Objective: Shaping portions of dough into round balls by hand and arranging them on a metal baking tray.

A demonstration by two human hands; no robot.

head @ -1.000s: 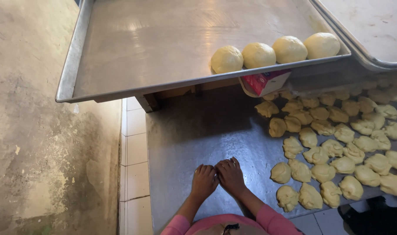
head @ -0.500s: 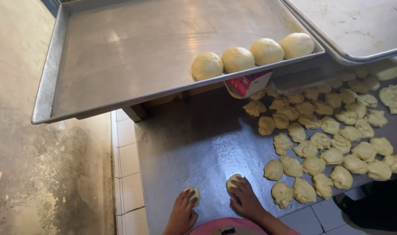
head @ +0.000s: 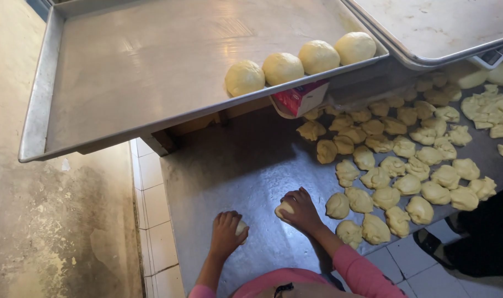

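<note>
Head view, looking down on a dull grey metal worktop (head: 235, 171), the landmark for all places below. Left hand (head: 225, 234), at the near edge of the worktop, cupped palm-down over a small pale yellow dough piece (head: 241, 228), fingers curled close together around it; only a sliver of the piece shows at the fingertips. Right hand (head: 302, 209), a little further in on the worktop and just right of the left, likewise cupped over a second pale dough piece (head: 284, 208), fingers bent and held together, the piece pressed between palm and metal; whether the thumbs tuck under the dough cannot be told from this angle.

Rough, unshaped lumps of yellow dough (head: 406, 165) lie crowded on the right half of the worktop, many touching, the nearest just beside the right hand. Above the far side of the worktop a large shallow steel baking tray (head: 124, 72) overhangs, bearing four smooth round dough balls (head: 300, 60) in a row along its near right rim; a second steel tray (head: 428, 27) sits to its right. A red-and-white carton (head: 298, 99) shows beneath the tray's edge.

Handling, as judged: the dough is soft, light, easily dented and probably slightly tacky; best enclosed under a cupped palm, lifted from beneath with gentle fingers rather than pinched.
</note>
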